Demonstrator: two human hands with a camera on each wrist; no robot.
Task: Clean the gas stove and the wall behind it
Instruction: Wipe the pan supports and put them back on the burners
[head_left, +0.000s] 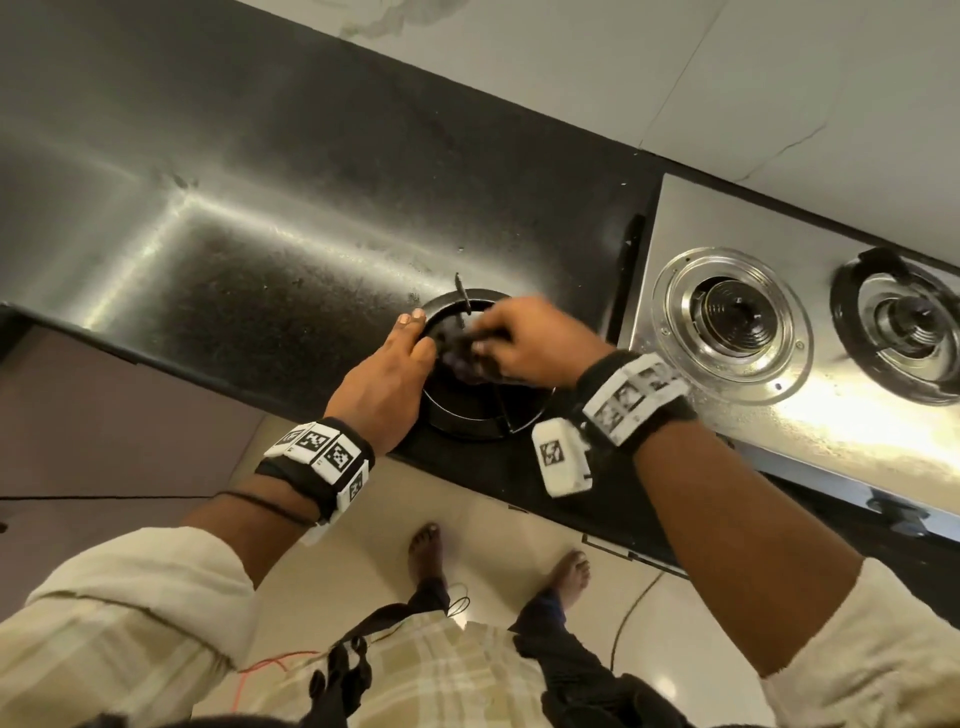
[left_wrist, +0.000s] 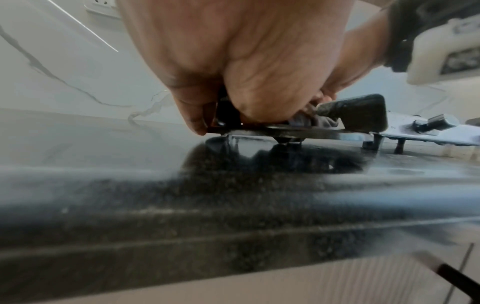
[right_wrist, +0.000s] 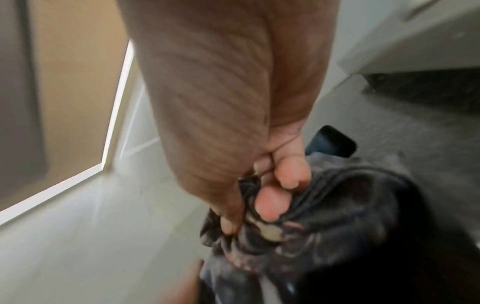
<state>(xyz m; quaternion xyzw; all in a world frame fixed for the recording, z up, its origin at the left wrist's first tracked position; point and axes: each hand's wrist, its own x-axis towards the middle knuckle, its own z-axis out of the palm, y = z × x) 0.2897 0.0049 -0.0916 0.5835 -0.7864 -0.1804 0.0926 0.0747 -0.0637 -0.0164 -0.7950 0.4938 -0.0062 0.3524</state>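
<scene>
A black round pan support lies on the dark granite counter, left of the steel gas stove. My left hand grips the support's left rim, thumb inside and fingers outside; the same hand is seen from the left wrist view clamped on the rim. My right hand holds a dark bunched cloth against the support. In the right wrist view the fingers pinch that cloth. The stove's left burner stands bare.
A second pan support sits on the stove's right burner. Pale marbled wall tiles run behind counter and stove. The counter's front edge is close below my hands. Floor, my bare feet and loose wires are beneath.
</scene>
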